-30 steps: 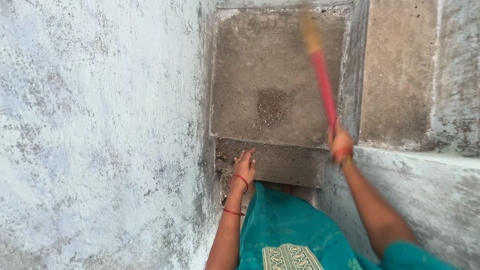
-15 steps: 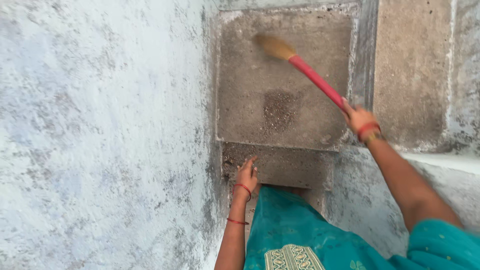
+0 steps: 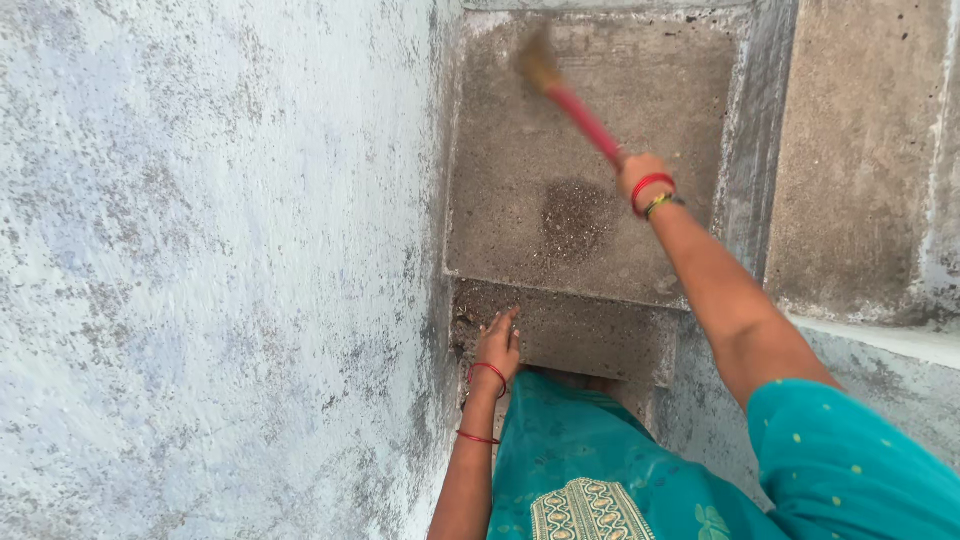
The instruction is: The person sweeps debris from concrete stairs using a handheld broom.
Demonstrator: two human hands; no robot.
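Observation:
My right hand (image 3: 640,172) grips the red handle of a broom (image 3: 580,112) and reaches forward over a concrete landing (image 3: 520,140). The broom's straw head, blurred, is near the landing's far left part. A dark pile of dirt (image 3: 575,215) lies in the middle of the landing. My left hand (image 3: 497,342) rests with fingers together against the pale wall (image 3: 200,270) at the edge of a lower step (image 3: 590,330). It holds nothing. Red bangles sit on both wrists.
A rough whitewashed wall fills the left side. A low concrete parapet (image 3: 860,160) runs along the right of the narrow stairway. My teal garment (image 3: 590,470) covers the bottom of the view.
My right hand has swung the broom from the right side to the left and pushed forward over the landing. My left hand has stayed on the wall by the step.

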